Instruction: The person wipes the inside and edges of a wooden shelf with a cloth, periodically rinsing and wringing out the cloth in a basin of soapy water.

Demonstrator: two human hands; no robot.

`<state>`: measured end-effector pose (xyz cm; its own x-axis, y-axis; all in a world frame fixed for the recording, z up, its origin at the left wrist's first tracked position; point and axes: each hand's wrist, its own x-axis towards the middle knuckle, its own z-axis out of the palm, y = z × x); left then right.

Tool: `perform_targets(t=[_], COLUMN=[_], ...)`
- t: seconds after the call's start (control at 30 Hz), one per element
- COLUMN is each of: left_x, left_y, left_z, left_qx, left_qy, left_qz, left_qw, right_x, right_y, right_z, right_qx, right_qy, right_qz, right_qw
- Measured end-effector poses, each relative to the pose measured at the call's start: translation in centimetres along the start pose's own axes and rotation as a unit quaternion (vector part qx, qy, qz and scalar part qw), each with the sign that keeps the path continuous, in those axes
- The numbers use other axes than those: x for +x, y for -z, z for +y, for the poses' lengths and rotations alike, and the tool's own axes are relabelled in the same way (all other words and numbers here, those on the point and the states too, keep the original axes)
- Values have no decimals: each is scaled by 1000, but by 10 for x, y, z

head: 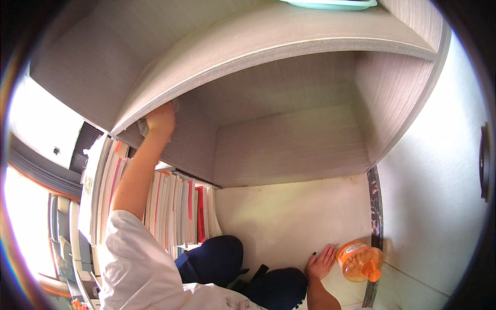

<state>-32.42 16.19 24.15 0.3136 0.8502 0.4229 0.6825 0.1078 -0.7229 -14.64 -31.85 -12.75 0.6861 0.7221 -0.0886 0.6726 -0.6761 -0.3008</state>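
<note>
My left hand (pixel 162 118) reaches into the lower compartment of a grey wood-grain cabinet (pixel 286 143), just under its shelf board (pixel 271 48). It is closed around a greyish cloth (pixel 143 127), close to the compartment's left side panel (pixel 193 135). The shelf edge and the hand hide part of the cloth. Low at the right, my right hand (pixel 322 263) lies flat on the beige floor (pixel 294 217), palm down and holding nothing. Right beside its fingertips stands a clear bottle (pixel 354 259) of orange liquid with an orange cap and a label.
Upright books (pixel 174 209) fill a shelf along the left, below my left arm. A pale turquoise tray (pixel 333 4) sits on the upper shelf. A dark marbled strip (pixel 375 209) crosses the floor beside a pale panel (pixel 430 174). My bent knees (pixel 221 254) are in front.
</note>
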Motion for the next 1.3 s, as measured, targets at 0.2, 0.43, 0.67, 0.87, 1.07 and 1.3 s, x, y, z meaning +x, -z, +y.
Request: perform_targets(t=[0.2, 0.43, 0.67, 0.87, 1.07, 1.3], left_x=[-5, -47, -138, -57, 10, -87], left_y=[-1, -18, -91, -47, -24, 24], left_z=[-9, 41, 110, 83, -11, -14], left_qx=[31, 106, 84, 126, -58, -113], left_qy=[-28, -169, -286, -248, -7, 23], left_qz=[6, -172, -270, -232, -1, 108], left_qw=[999, 965, 915, 932, 998, 987], right_x=[1, 2, 0, 0, 0, 1], right_y=[1, 0, -4, -3, -6, -3], right_z=[1, 0, -3, 6, 5, 4], right_qx=[-8, 18, 29, 8, 8, 15], right_qy=[-5, -26, -25, -10, -15, -18], right_qz=[16, -3, 0, 35, 35, 2], right_qw=[1000, 1000, 999, 999, 999, 1000])
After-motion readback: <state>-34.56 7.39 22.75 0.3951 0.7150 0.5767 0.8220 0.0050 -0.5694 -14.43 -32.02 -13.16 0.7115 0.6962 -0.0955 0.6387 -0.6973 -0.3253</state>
